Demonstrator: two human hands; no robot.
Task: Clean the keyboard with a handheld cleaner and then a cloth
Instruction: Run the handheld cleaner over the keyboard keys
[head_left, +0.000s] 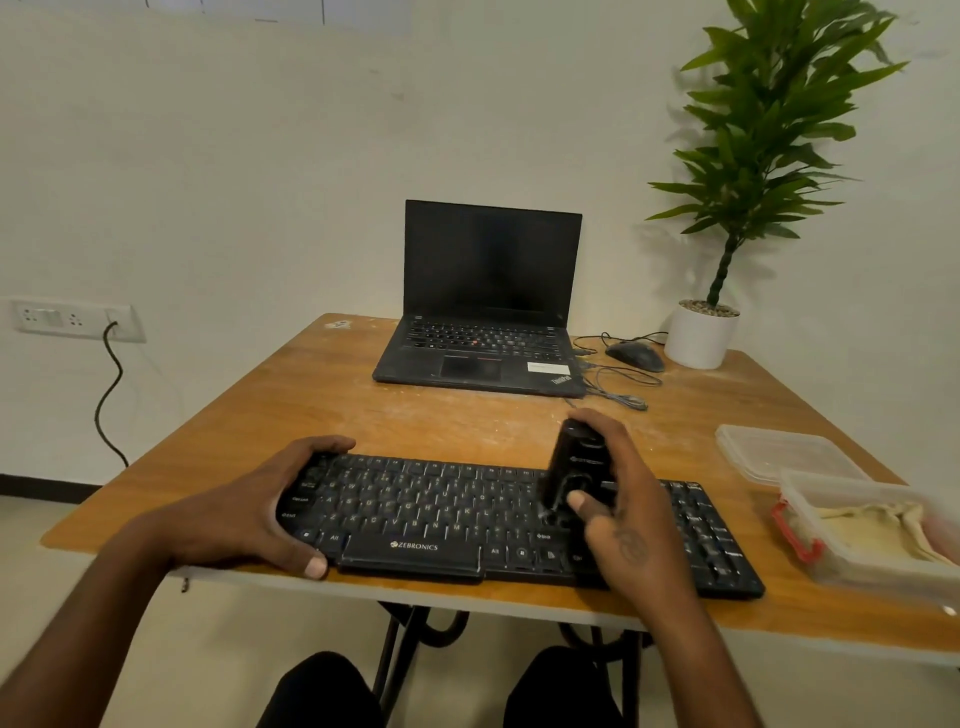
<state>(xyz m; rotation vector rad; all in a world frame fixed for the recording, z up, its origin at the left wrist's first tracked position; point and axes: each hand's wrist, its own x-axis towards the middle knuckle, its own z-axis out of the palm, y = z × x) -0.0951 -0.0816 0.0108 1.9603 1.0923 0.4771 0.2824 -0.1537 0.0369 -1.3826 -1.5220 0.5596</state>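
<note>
At the near edge of a worn wooden table, a black Zebronics keyboard lies flat, its front edge running along the table's lip. A person's right hand grasps a black handheld cleaner, fingers curled round its body and thumb pressed on its front; the cleaner is held tilted, its lower end down among the keys right of centre. The left hand grips the keyboard's left end, fingers hooked over the far edge and thumb on the near edge.

At 3 o'clock from the keyboard, near its right end, a clear plastic container with a red clasp holds a pale cloth; a matching lid lies just beyond it. At 12 o'clock, well apart, an open black laptop sits with a dark screen. At 1 o'clock from the keyboard, a wired mouse rests beside the laptop, next to a potted plant in a white pot. At 10 o'clock, off the table, a wall socket carries a dark cable that hangs down the wall.
</note>
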